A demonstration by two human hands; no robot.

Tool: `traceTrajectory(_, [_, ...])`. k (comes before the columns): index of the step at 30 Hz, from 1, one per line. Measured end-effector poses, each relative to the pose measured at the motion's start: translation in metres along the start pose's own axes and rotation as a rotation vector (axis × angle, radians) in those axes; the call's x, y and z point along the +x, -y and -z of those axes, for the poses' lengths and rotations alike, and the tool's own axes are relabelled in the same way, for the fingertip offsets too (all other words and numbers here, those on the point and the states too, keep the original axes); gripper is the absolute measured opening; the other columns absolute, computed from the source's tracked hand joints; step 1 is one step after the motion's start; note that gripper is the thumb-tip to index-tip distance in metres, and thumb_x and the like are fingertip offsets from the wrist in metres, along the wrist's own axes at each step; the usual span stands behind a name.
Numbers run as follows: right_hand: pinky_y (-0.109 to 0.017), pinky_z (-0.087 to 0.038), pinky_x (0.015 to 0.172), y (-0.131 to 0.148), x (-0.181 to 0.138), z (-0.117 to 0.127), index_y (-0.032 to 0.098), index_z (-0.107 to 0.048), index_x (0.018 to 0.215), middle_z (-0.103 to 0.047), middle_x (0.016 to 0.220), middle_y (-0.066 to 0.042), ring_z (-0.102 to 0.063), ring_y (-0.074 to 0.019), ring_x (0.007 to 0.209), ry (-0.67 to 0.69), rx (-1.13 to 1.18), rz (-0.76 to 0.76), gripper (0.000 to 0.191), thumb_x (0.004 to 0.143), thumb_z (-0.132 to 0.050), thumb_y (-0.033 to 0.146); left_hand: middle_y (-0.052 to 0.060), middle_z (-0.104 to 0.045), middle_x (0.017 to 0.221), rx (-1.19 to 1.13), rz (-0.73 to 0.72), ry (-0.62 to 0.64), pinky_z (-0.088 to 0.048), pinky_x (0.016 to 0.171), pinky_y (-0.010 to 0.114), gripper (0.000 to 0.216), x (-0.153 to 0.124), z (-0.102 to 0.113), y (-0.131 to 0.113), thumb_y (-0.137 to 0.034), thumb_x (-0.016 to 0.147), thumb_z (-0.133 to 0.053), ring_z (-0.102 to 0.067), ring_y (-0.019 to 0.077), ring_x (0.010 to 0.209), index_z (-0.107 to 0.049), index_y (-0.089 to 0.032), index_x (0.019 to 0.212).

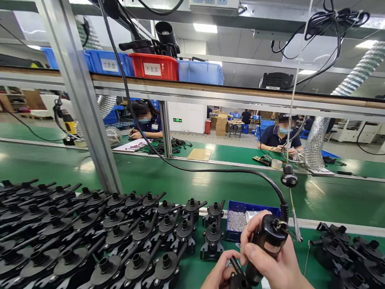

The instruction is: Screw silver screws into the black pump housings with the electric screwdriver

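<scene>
My right hand [284, 269] is wrapped round a black corded electric screwdriver [271, 239], tilted with its lower end toward my left hand. The fingers of my left hand [213, 282] close round a black plastic housing with a pipe-like spout [240, 288], partly cut off by the lower edge of the view. The screwdriver's tip is hidden, so contact with the housing cannot be made out. Just behind my hands stands a blue bin [232, 235] holding many small silvery metal pieces [236, 220].
Rows of similar black housings [135, 264] cover the green bench on the left; another group [350, 256] lies at the right. A metal post [83, 95] rises at the left. The screwdriver's cable [195, 170] loops overhead. Two people [148, 121] sit across the bench.
</scene>
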State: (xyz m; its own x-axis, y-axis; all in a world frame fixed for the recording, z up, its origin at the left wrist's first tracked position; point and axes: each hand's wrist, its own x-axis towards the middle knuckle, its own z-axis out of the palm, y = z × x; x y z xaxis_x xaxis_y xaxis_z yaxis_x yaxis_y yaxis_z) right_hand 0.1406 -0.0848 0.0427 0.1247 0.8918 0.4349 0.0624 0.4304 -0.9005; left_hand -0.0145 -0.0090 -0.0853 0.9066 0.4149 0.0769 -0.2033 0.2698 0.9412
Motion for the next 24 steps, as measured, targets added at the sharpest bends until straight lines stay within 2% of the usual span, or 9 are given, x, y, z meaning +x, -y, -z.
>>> traceTrajectory(3, [-0.031,-0.055,0.065,-0.0004,0.0,-0.001,0.026,-0.059,0.104,-0.07,0.084,-0.001,-0.066,-0.0181,0.066,-0.017,0.003,-0.001,0.03,0.1,-0.075,0.05,0.011,-0.069,0.141,0.001,0.003,-0.015,-0.033,0.128,0.056,0.103,-0.0028,-0.0008,-0.0009,-0.053,0.076,-0.097,-0.057,0.0402,0.146,-0.043,-0.04,0.163])
traceTrajectory(16, [-0.033,-0.057,0.066,0.0026,0.0005,-0.0029,0.024,-0.061,0.101,-0.069,0.081,-0.002,-0.065,-0.019,0.066,-0.038,-0.016,0.019,0.029,0.099,-0.077,0.048,0.01,-0.065,0.15,-0.009,0.006,-0.041,-0.027,0.132,0.057,0.105,-0.003,0.0008,0.0034,-0.048,0.076,-0.098,-0.049,0.0406,0.154,-0.042,-0.043,0.164])
traceTrajectory(24, [-0.031,-0.057,0.067,0.0001,0.0002,-0.0038,0.025,-0.061,0.103,-0.07,0.084,-0.001,-0.067,-0.0176,0.066,-0.045,0.023,0.03,0.028,0.1,-0.077,0.047,0.011,-0.066,0.149,-0.005,0.008,-0.049,-0.028,0.131,0.059,0.107,-0.0042,0.0004,0.0035,-0.051,0.075,-0.098,-0.05,0.0413,0.153,-0.041,-0.041,0.165])
